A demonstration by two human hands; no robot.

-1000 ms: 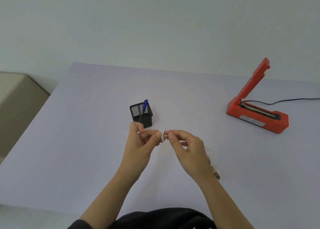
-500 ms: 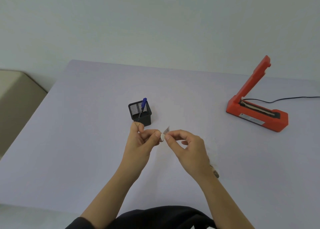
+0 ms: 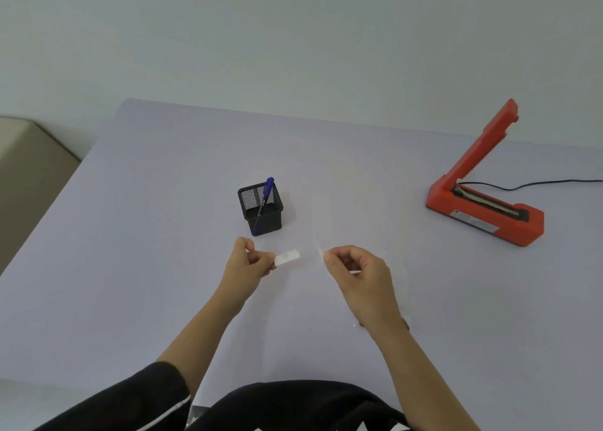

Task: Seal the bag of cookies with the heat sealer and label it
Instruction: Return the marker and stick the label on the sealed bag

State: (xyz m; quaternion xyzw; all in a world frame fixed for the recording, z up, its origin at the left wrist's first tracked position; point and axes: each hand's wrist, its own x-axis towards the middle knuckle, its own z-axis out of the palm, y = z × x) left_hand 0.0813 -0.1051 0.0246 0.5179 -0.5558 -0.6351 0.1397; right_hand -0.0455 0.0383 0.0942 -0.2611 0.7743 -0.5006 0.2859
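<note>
Two hands hold small paper pieces apart above a pale worktop (image 3: 130,235).

The left hand (image 3: 249,264) pinches a white label (image 3: 287,257); the right hand (image 3: 355,274) pinches a thin strip (image 3: 320,253). The open red heat sealer (image 3: 483,202) sits far right. The cookie bag is barely discernible under the right wrist.
</note>
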